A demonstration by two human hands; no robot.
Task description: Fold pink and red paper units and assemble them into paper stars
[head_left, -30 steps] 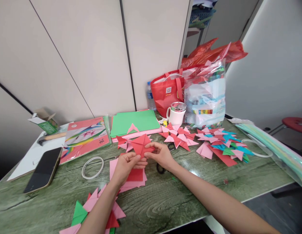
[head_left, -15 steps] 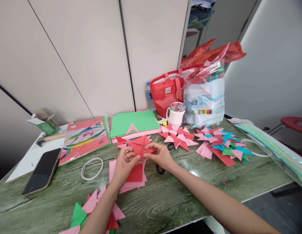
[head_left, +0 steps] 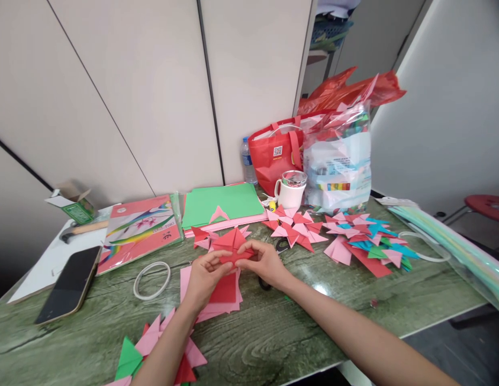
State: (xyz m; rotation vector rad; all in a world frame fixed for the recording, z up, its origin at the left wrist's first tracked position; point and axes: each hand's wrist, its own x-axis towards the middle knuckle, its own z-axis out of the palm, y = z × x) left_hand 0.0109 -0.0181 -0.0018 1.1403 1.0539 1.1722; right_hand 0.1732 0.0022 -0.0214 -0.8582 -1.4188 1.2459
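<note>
Between my two hands is a red sheet of folding paper [head_left: 232,241], creased and partly folded, held up above the table. My left hand [head_left: 207,272] is closed on its left lower edge, thumb in front. My right hand [head_left: 265,261] pinches the right side between thumb and fingers. Beneath them lies a stack of pink and red paper squares [head_left: 217,305], partly covered by my left hand. Folded pink and red paper pieces [head_left: 201,237] lie just behind the held paper. Black-handled scissors [head_left: 264,284] show partly beside my right hand.
Piles of folded paper [head_left: 295,228] lie at the back right, with more pieces [head_left: 131,356] near my left forearm. A white mug [head_left: 290,194], red bag [head_left: 273,155], green sheets [head_left: 223,203], phone [head_left: 68,287], hammer [head_left: 84,229] and white ring [head_left: 152,280] stand or lie around.
The red paper has changed shape in my hands: its lower part is folded and it looks shorter. My fingers have shifted slightly along its edges.
</note>
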